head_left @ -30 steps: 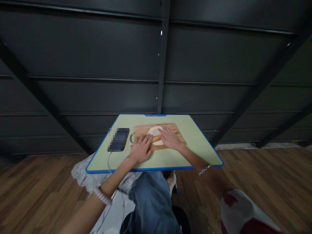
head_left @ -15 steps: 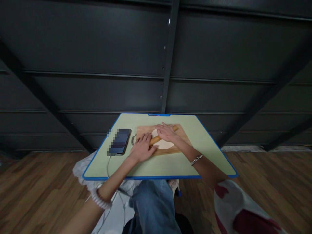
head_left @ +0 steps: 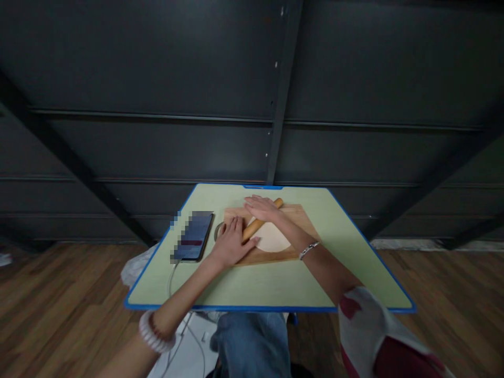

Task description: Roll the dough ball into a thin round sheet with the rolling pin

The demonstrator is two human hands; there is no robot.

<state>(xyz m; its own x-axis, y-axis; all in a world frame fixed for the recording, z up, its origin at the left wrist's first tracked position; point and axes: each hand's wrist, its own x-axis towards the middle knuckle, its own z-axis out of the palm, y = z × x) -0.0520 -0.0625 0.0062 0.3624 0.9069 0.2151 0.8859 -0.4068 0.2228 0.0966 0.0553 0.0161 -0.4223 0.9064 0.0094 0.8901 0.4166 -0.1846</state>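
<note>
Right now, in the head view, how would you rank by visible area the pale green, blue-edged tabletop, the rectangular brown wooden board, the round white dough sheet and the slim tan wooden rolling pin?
1. Tabletop
2. Wooden board
3. Dough sheet, partly covered
4. Rolling pin, partly hidden

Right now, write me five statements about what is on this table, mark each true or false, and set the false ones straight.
1. The left hand is at the near end of the rolling pin, and the right hand is closer to its far end. True.
2. The rolling pin stands upright. False: it lies slantwise over the dough.
3. The dough lies on a wooden board. True.
4. In this view, the phone is to the left of the wooden board. True.
5. Nothing is attached to the phone. False: a pale cable runs from its near end.
</note>
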